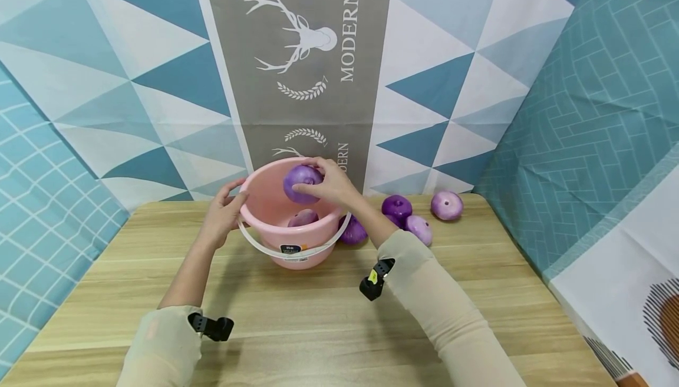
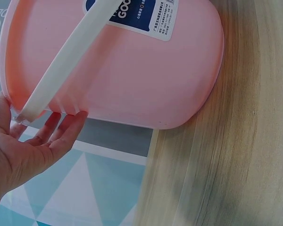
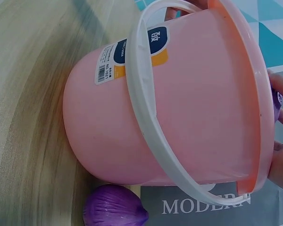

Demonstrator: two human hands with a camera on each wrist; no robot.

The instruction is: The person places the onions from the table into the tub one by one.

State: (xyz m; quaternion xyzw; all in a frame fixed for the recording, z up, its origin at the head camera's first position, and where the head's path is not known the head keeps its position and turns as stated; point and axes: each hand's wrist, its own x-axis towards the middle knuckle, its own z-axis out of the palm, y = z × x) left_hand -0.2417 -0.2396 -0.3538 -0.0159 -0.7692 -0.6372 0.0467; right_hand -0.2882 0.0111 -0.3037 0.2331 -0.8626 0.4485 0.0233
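Observation:
A pink bucket (image 1: 313, 242) stands upright on the wooden table, its white handle (image 1: 265, 250) hanging across the front. My left hand (image 1: 225, 213) holds the bucket's left rim; in the left wrist view its fingers (image 2: 66, 129) touch the outer wall. At the bucket's mouth my right hand (image 1: 335, 184) grips a purple onion (image 1: 297, 185) just inside the opening. In the right wrist view only a sliver of that onion (image 3: 276, 101) shows beyond the rim. A paler onion (image 1: 303, 217) lies at the bottom of the bucket.
Right of the bucket lie several onions: a dark one (image 1: 396, 205), a pale one (image 1: 419, 229), another pale one (image 1: 447, 205) and a purple one (image 1: 353, 232) close against the bucket. Patterned cloth walls (image 1: 435, 86) border the wooden table (image 1: 297, 322) at the back and sides.

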